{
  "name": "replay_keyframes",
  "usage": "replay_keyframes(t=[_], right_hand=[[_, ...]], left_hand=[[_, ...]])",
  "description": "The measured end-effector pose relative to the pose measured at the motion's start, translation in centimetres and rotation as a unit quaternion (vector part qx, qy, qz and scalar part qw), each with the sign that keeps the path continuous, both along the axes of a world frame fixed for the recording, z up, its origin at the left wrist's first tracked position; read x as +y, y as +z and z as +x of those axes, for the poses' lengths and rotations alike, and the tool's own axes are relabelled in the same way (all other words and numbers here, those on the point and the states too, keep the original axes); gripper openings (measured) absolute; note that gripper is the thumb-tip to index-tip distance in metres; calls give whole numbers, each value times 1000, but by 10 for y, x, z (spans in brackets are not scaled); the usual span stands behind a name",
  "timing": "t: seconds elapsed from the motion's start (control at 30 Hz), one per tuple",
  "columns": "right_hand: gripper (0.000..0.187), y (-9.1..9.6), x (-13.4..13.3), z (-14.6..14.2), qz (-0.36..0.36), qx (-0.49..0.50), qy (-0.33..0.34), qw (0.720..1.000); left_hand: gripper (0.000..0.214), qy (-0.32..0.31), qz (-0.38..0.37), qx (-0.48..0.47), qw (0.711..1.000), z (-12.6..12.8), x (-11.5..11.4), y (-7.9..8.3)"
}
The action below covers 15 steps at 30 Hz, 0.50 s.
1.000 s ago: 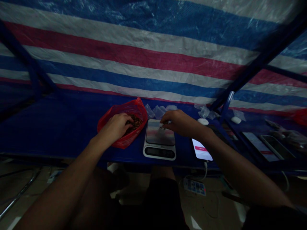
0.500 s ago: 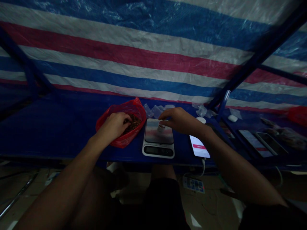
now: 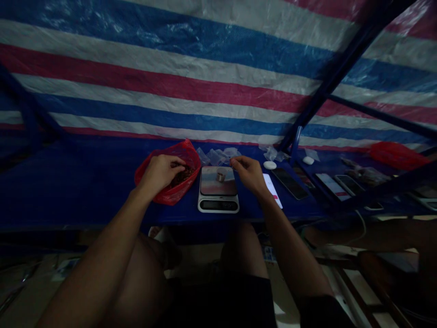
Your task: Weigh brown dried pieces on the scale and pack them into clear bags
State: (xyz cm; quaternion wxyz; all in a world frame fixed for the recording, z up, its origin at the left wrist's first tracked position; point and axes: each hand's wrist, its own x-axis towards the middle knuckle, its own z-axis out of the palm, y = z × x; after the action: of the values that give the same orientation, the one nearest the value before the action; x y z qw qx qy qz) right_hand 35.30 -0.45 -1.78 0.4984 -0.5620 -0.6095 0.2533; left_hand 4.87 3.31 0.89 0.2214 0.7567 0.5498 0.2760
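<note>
My left hand reaches into an open red plastic bag that holds many small brown pieces, too dark to name. Its thumb and fingers are curled together over these pieces, and what lies between them is hidden. Right of the bag stands a white kitchen scale with a shiny top. On that top sits a small clear cup with some brown contents. Beside the scale's far right corner, my right hand has thumb and fingertips pressed together, apart from the cup; anything in the pinch is too small to make out.
Crumpled clear plastic bags lie behind the scale. To the right are a lit phone, a dark phone, a white round case and more phones. Blue metal posts and a striped tarp rise behind. Another person's arm is at lower right.
My right hand has moved off the cup toward the right and closed its fingertips. My left hand stays in the red bag. The view has turned somewhat to the right.
</note>
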Motion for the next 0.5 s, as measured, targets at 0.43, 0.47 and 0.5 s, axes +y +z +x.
replay_keyframes(t=[0.43,0.47,0.5], right_hand=[[34,0,2,-2,-30,39,-25,999],[34,3,4,-2,-26,43,-28,998],[34,5,6,-3,-25,47,-32,998]], left_hand=[[28,-8,38,-103,994,32,-13,15],[29,-22,30,-117,992,37,-12,15],[29,-40,25,-132,990,44,-11,15]])
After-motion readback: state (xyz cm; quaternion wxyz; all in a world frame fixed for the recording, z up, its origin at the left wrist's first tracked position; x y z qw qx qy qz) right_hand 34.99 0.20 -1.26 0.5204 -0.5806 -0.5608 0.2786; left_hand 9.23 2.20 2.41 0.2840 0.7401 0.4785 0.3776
